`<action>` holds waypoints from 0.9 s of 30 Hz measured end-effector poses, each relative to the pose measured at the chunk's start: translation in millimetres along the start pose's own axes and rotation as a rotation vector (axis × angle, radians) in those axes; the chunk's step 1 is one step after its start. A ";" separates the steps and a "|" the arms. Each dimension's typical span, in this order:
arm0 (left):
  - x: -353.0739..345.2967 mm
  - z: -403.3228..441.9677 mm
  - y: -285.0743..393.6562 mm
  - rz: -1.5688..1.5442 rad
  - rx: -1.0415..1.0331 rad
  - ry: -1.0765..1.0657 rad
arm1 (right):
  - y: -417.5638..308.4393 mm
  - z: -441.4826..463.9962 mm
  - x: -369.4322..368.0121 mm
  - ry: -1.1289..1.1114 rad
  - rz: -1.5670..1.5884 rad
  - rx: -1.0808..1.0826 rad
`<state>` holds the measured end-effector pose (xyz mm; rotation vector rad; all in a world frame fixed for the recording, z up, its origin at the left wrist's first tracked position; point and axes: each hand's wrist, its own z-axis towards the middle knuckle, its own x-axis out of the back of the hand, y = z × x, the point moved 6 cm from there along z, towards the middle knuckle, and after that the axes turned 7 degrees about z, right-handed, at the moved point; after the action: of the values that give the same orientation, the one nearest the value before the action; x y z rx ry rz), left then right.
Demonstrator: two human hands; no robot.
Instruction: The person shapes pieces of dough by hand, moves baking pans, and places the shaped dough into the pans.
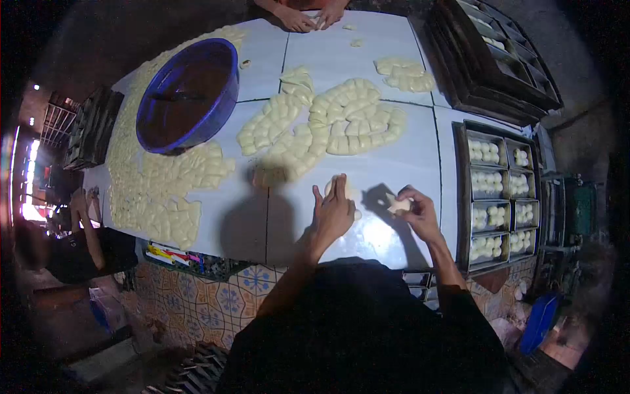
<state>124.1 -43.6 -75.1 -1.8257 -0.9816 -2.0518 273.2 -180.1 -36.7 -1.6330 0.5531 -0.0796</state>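
Observation:
My left hand [335, 211] lies on the white table with its fingers stretched out, palm down. Pale dough [352, 191] shows from beneath and beside its fingers, and a small bit of dough [357, 215] peeks out by the palm. To the right, my right hand [421, 213] pinches an uneven piece of dough [398, 204] between thumb and fingers, just above the tabletop. Beyond both hands lie scored sheets of dough [354, 118], cut into many small joined pieces.
A blue basin [234, 85] with brown filling stands among more cut dough [164, 223] at left. Baking tins [464, 197] with dough balls line the right edge, with dark stacked tins [472, 98] behind. Another person's hands [308, 20] work at the far edge; another person [85, 230] is at left.

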 end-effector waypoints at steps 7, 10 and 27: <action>75.5 -15.1 59.0 -1.028 -0.181 0.092 | -46.2 -22.2 -52.8 0.326 -0.232 0.294; 50.5 -30.9 34.9 -1.220 0.123 0.187 | -32.9 -10.8 -83.0 0.372 -0.233 0.354; 141.3 60.4 -158.7 -2.179 -0.085 -0.041 | 38.6 75.1 -177.8 -0.240 0.365 -0.066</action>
<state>52.8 148.9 6.5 -0.0359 -3.7519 -2.3267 132.6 -42.2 -37.5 -1.5531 0.6635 0.4025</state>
